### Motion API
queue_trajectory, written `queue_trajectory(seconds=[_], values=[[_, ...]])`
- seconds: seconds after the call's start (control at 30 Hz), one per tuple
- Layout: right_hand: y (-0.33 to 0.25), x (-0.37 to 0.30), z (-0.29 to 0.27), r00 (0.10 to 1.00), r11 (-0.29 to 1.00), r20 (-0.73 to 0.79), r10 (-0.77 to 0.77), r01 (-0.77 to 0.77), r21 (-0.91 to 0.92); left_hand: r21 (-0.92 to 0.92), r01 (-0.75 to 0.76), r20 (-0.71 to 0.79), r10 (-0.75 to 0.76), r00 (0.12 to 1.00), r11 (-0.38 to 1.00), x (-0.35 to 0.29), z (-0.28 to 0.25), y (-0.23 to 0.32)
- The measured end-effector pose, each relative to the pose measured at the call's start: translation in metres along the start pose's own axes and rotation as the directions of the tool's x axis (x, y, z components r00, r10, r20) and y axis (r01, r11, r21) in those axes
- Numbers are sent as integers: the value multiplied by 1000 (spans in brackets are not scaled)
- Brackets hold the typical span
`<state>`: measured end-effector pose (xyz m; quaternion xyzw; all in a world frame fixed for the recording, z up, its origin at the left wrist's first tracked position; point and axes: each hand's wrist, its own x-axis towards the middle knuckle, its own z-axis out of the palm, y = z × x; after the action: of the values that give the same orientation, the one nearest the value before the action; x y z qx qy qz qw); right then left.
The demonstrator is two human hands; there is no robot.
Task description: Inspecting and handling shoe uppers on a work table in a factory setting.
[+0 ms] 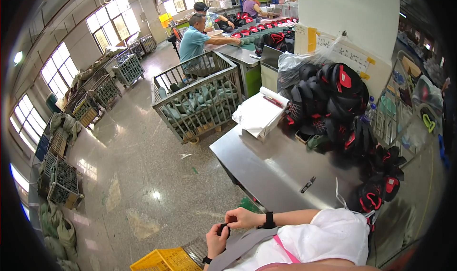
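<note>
My left hand (216, 240) and my right hand (243, 217) meet low in the head view, just off the near edge of a steel table (266, 166). Both pinch a small black piece (223, 229) between their fingertips. Each wrist wears a black band. My white sleeve (328, 237) and a grey strap fill the lower right. A small black hand tool (308, 184) lies on the table beyond my right hand, untouched.
Black and red shoe parts (333, 104) are heaped along the table's right side, beside a white paper stack (259, 111). A metal cage cart (197, 99) of grey-green pieces stands behind. A yellow crate (164, 261) sits near my left hand. Other people (193, 40) work at a far table.
</note>
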<state>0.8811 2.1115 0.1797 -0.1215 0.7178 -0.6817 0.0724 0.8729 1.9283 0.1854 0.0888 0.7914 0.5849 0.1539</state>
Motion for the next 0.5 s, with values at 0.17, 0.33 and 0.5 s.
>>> queue_trajectory(seconds=[0.17, 0.33, 0.5], values=[[-1, 0, 2, 999, 995, 11, -30, 31, -91, 9, -37, 0, 37, 999, 999, 2, -3, -2], [-3, -1, 5, 988, 973, -38, -148, 138, -184, 44, -19, 65, 16, 998, 999, 1, -3, 3], [3, -1, 8, 944, 887, -29, -329, 299, -352, 86, -22, 106, 13, 994, 996, 1, -6, 1]])
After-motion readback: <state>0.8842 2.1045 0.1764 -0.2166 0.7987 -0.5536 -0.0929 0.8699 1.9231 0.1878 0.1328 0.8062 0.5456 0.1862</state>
